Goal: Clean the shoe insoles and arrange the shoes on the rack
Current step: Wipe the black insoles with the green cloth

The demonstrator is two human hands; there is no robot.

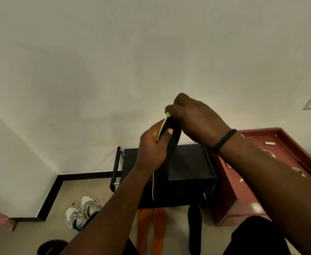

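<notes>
Black insole with a yellow-green edge held upright in both hands, above the rack.

The left hand (152, 150) grips the long, flat black insole (166, 157) at mid-length, thumb across its face, seemingly to steady it; the right hand (193, 120) pinches its top end, perhaps to wipe or inspect. It hangs before the black shoe rack (193, 162). Two orange insoles (152, 229), another dark insole (194, 229) and white sneakers (83, 212) lie on the floor.

Black, yellow-edged insole (169, 153) upright above rack (191, 162)
</notes>
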